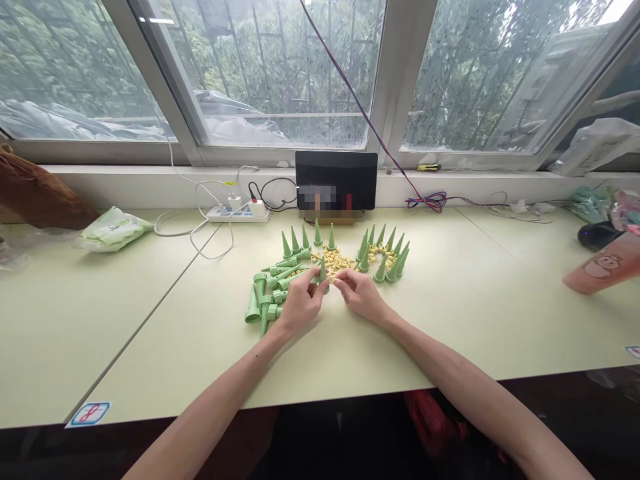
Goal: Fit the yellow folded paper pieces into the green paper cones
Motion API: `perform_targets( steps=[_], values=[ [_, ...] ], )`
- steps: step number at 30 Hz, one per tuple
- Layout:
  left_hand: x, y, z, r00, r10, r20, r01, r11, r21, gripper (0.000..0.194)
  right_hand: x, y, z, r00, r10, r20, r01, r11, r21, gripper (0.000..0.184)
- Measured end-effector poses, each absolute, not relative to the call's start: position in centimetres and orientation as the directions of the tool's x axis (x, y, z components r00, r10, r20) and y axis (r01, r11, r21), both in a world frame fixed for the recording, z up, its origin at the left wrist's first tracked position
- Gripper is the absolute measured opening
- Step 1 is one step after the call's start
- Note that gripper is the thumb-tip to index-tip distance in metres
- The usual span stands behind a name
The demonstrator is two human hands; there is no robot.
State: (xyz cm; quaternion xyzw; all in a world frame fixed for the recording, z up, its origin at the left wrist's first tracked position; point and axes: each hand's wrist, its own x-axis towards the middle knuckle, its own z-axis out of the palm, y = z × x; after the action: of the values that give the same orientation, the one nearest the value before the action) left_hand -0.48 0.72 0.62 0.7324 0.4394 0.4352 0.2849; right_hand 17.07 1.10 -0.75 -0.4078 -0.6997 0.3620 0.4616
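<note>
My left hand (304, 299) is closed on a green plastic spike (323, 269), which stands with its point up. Close to its right, my right hand (363, 293) pinches a small yellow piece (331, 280) between thumb and fingertips, beside the spike. Just beyond both hands lies a heap of small yellow pieces (334, 258). Left of my left hand are several loose green spikes (264, 300), lying in different directions. More green spikes (393, 263) stand upright in a cluster at the right, with others upright behind the heap.
A black tablet (337, 180) stands at the back by the window. Left of it is a power strip (240, 213) with loose white cables. A packet of wipes (115, 229) lies at the left, and a pink cup (605, 265) at the right.
</note>
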Motion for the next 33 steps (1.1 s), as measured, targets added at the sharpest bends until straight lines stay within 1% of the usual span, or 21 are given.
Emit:
perform_targets(
  steps=[4, 8, 15, 24, 33],
  values=[
    [-0.47, 0.70, 0.64, 0.243, 0.890, 0.386, 0.394, -0.454, 0.799, 0.015, 17.14, 1.16, -0.83, -0.241, 0.903, 0.356, 0.269, 0.415, -0.869, 0.032],
    [-0.35, 0.70, 0.76, 0.220, 0.908, 0.356, 0.380, -0.416, 0.826, 0.017, 17.13, 1.20, -0.92, -0.236, 0.904, 0.356, 0.267, 0.412, -0.871, 0.034],
    [-0.18, 0.61, 1.13, 0.197, 0.925, 0.324, 0.342, -0.375, 0.862, 0.016, 17.13, 1.19, -0.92, -0.239, 0.898, 0.370, 0.234, 0.423, -0.875, 0.026],
    [-0.40, 0.74, 0.64, 0.222, 0.909, 0.352, 0.397, -0.414, 0.819, 0.017, 17.07, 1.24, -0.90, -0.226, 0.906, 0.358, 0.225, 0.406, -0.886, 0.023],
    [-0.60, 0.80, 0.50, 0.246, 0.894, 0.375, 0.425, -0.447, 0.787, 0.017, 17.11, 1.27, -0.92, -0.246, 0.907, 0.341, 0.206, 0.393, -0.896, 0.028]
  ],
)
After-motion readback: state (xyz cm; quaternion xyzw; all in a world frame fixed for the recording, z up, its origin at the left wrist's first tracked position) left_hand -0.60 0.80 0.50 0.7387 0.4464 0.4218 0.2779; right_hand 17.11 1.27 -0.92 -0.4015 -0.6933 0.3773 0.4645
